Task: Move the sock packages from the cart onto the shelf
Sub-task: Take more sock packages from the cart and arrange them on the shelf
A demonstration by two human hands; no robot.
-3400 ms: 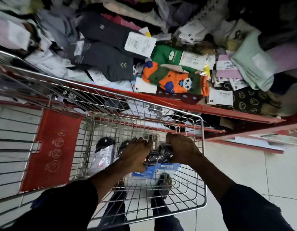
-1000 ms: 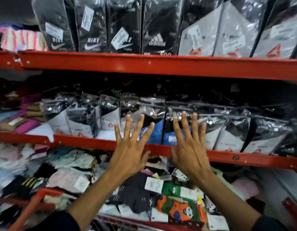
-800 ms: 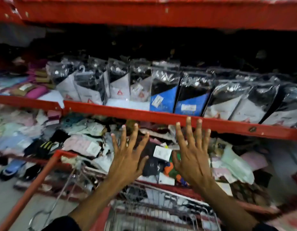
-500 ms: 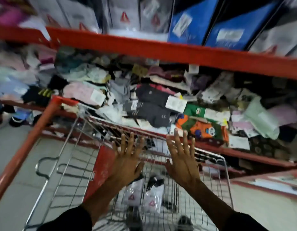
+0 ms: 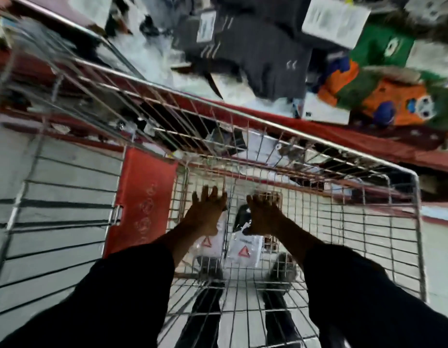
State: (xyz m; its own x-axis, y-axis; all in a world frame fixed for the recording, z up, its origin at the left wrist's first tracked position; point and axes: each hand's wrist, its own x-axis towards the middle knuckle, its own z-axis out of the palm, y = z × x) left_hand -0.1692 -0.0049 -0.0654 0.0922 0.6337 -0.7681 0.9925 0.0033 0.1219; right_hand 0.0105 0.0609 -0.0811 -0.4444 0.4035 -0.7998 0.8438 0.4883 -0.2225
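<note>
I look down into a wire shopping cart [image 5: 416, 222]. Two clear sock packages with white cards and red triangles lie on its bottom, one to the left [image 5: 210, 243] and one to the right [image 5: 245, 248]. My left hand [image 5: 205, 214] hovers over the left package with fingers spread, holding nothing. Over the right package, my right hand [image 5: 264, 214] is likewise open and empty. Whether either hand touches a package I cannot tell. The red shelf edge [image 5: 343, 141] runs beyond the cart's far rim.
Loose socks fill the low shelf: dark grey pairs [image 5: 265, 64] and an orange and green panda pair [image 5: 394, 96]. A red flap [image 5: 142, 197] closes the cart's child seat at left. My legs and shoes show through the wire floor, on pale tiles.
After placing packages on the shelf, both empty hands dropped from the shelf front down into the cart basket, and my view swung from the shelves to the cart bottom.
</note>
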